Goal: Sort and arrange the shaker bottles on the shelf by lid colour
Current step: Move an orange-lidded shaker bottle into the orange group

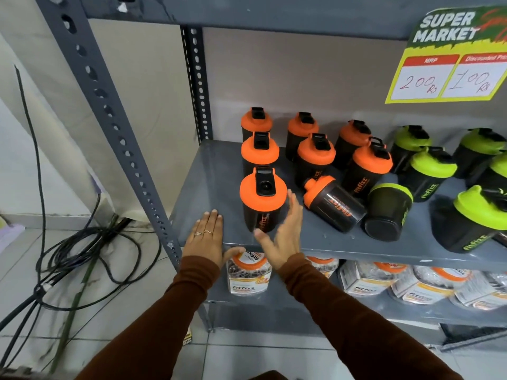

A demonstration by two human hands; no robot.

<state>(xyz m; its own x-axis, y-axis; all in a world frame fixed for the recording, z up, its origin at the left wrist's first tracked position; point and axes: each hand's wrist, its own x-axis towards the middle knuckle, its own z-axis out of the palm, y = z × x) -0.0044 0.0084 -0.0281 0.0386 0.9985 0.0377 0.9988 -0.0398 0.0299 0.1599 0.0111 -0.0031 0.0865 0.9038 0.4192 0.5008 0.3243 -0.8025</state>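
Note:
Several black shaker bottles with orange lids stand upright at the left of the grey shelf [208,182]. The nearest orange-lidded bottle [262,200] stands at the front. My right hand [282,231] is open just to its right, fingers spread, not gripping it. My left hand [207,237] lies flat on the shelf's front edge, left of that bottle. One orange-lidded bottle [333,202] lies on its side. Beside it a green-lidded bottle [386,212] also lies tipped over. Several green-lidded bottles [433,171] stand at the right.
A slotted grey shelf post [118,119] rises at the left. A supermarket price sign [450,56] hangs at the upper right. Jars with orange lids [248,272] fill the shelf below. Black cables [90,250] lie on the tiled floor at the left.

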